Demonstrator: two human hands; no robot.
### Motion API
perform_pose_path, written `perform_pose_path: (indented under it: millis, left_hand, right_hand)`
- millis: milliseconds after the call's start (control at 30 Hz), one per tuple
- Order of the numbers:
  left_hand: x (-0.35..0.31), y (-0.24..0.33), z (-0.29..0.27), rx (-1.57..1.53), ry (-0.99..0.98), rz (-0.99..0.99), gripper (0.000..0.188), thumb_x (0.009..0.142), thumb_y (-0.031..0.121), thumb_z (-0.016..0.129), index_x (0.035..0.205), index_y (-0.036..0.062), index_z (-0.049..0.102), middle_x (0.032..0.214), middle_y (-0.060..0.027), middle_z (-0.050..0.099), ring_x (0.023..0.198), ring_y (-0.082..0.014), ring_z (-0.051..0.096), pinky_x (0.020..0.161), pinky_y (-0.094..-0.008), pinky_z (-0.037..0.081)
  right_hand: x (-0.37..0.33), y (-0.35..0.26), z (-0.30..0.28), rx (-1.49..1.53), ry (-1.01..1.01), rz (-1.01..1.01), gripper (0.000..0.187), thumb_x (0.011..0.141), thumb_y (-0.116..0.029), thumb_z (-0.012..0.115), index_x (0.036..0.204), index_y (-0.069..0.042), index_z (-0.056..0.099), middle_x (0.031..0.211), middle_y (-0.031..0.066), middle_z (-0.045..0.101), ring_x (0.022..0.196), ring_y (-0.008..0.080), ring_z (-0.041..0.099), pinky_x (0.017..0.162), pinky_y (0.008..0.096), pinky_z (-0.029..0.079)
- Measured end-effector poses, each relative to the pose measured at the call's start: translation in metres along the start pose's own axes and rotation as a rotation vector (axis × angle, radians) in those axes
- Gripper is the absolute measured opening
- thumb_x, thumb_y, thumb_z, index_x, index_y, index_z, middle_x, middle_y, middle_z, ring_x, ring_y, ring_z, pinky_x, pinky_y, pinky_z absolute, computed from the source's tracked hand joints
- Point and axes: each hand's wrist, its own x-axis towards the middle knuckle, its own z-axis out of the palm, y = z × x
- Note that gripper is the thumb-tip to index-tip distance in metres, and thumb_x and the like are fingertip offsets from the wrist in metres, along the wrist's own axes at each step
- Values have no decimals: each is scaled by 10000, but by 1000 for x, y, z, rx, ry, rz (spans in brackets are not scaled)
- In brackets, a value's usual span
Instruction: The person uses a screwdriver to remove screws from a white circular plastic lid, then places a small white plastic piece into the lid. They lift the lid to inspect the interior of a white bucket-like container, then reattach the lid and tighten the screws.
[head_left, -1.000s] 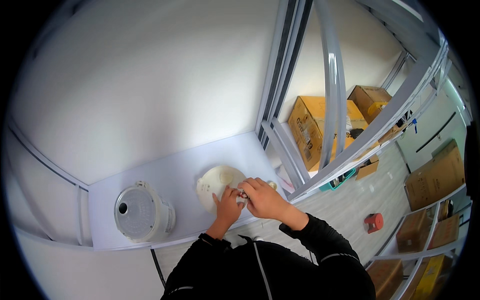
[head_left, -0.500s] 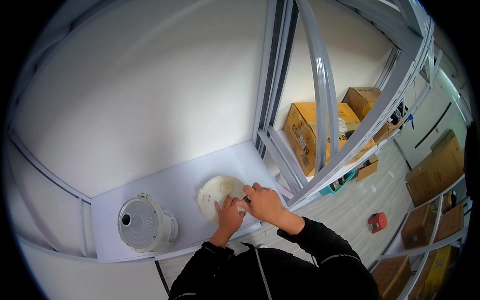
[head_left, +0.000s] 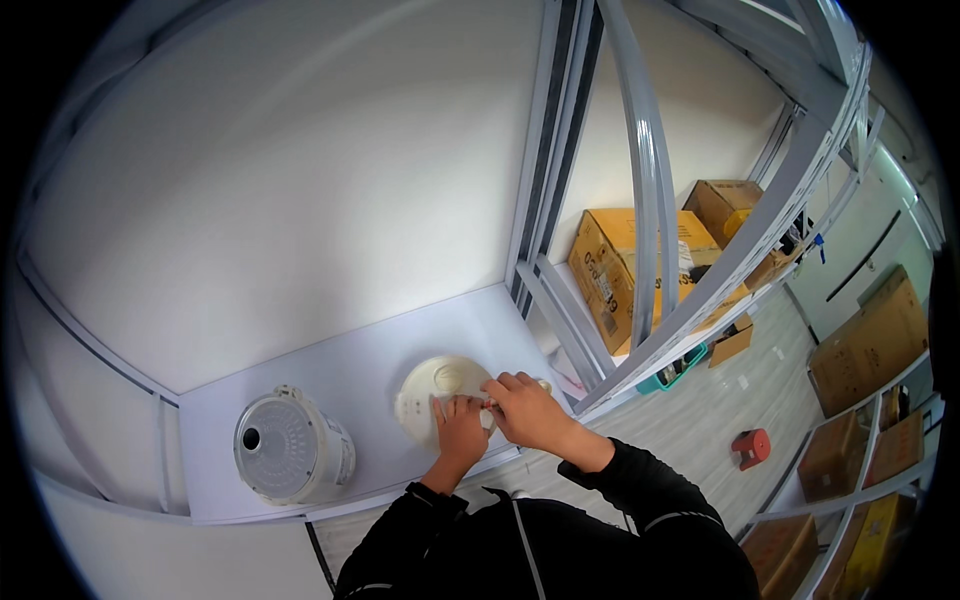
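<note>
A round cream lid-like disc (head_left: 417, 385), with a raised round part near its far side, lies on the white tabletop before me. My left hand (head_left: 462, 432) is closed on its near part, fingers bent and pressed on the surface. My right hand (head_left: 530, 412) is beside it, over the disc's right side, with its fingers pinched together. A tiny reddish thing (head_left: 489, 404) shows between the two hands, too small to name. Beyond my right knuckles a cream piece (head_left: 545, 385) peeks out. To the left stands a white cylindrical appliance body (head_left: 325, 455) with a grey perforated face and a dark hole.
A pale panel wall (head_left: 300, 200) rises behind the white table (head_left: 370, 345). Grey metal posts (head_left: 650, 170) frame the right side. Beyond them sit a yellow-brown carton (head_left: 605, 275), a teal crate (head_left: 680, 368), a red stool (head_left: 751, 448) and shelves with cartons (head_left: 835, 465).
The disc seems turned: the tab at its left edge no longer shows there, and a cream piece now shows right of my right hand. My hands have shifted slightly, staying together over it.
</note>
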Motion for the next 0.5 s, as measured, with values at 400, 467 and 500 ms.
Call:
perform_pose_path:
  millis: [400,467,500]
  left_hand:
    - [2,0,-3,88,182,123,754,699,312,901,1405,159,684,1540,-193,475,1351,-420,447,1268,-683,188]
    - [2,3,0,116,193,119,745,694,294,902,1397,164,692,1593,-189,440,1376,-421,424,1236,-670,208]
    - [1,4,0,116,178,98,751,685,277,890,1399,162,686,1582,-189,446,1375,-418,420,1197,-650,237]
  right_hand:
    - [-9,8,7,-27,114,6,279,956,-205,744,1141,-32,629,1014,208,656,859,416,705,720,490,593]
    - [-11,9,9,-17,173,-15,326,957,-238,769,1171,-28,638,1032,200,673,844,413,715,711,491,596]
    - [-11,9,10,-13,203,-26,350,957,-254,781,1185,-26,643,1041,197,682,837,411,721,706,491,598]
